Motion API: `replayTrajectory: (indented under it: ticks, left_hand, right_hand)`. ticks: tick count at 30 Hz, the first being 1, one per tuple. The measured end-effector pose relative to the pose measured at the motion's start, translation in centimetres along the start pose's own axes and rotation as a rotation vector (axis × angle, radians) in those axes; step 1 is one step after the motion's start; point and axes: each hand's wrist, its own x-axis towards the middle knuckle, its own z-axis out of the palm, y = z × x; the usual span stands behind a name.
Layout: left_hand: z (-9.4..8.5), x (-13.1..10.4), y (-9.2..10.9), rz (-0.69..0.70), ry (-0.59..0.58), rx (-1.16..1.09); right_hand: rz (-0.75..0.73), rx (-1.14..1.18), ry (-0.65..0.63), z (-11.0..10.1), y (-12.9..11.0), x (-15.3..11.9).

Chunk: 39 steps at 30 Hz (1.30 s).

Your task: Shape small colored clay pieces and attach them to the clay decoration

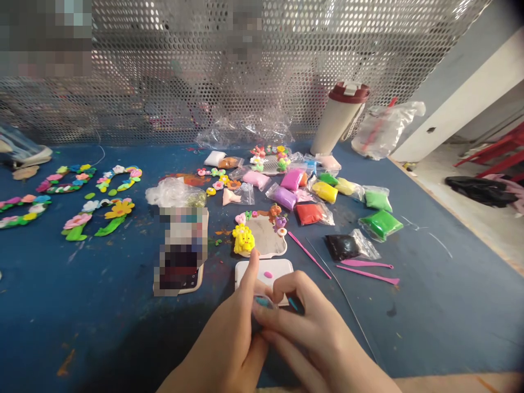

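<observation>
Both hands meet low in the centre. My left hand (233, 322) has its thumb raised and its fingers curled around a small clear plastic bag with blue clay (263, 301). My right hand (311, 311) pinches the same bag from the other side, index finger bent. Just beyond them lies a white board (243, 267) with a pink oval piece (268, 274) on it, partly hidden by my hands. Behind that is a white-rimmed frame (266, 234), decorated with small clay figures and a yellow clay figure (244, 240) at its left.
Bagged clay in several colours (292, 179) lies beyond the frame. Pink tools (368, 274) and a wire (347, 297) are at the right. A phone (186, 251) and flower-decorated pieces (98, 218) lie left. A tumbler (338, 117) stands before the perforated metal panel (164, 82).
</observation>
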Motion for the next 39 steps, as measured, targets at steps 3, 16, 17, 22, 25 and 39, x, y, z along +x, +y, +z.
replayTrajectory:
  ticks: [3,16,17,22,25,39]
  left_hand:
    - [0.2,-0.1,0.1,0.009,0.038,-0.013]
    - [-1.1,0.4,0.6,-0.348,0.016,-0.532]
    - [-1.2,0.5,0.6,-0.365,0.016,-0.558]
    - [-1.4,0.6,0.6,-0.418,-0.016,-0.656]
    - [-1.3,0.6,0.4,-0.405,0.005,-0.574]
    - [-0.7,0.6,0.7,0.11,0.174,0.277]
  right_hand:
    - [-0.073,-0.061,0.052,-0.7,0.4,0.0]
    - [0.236,0.396,0.188,0.4,0.1,0.2]
    - [0.24,0.403,0.198,0.5,0.0,0.1]
    - [0.204,0.337,0.319,0.8,0.0,0.0]
    - [0.179,0.276,0.262,0.6,0.1,-0.1]
    - [0.135,0.151,0.053,-0.9,-0.2,-0.4]
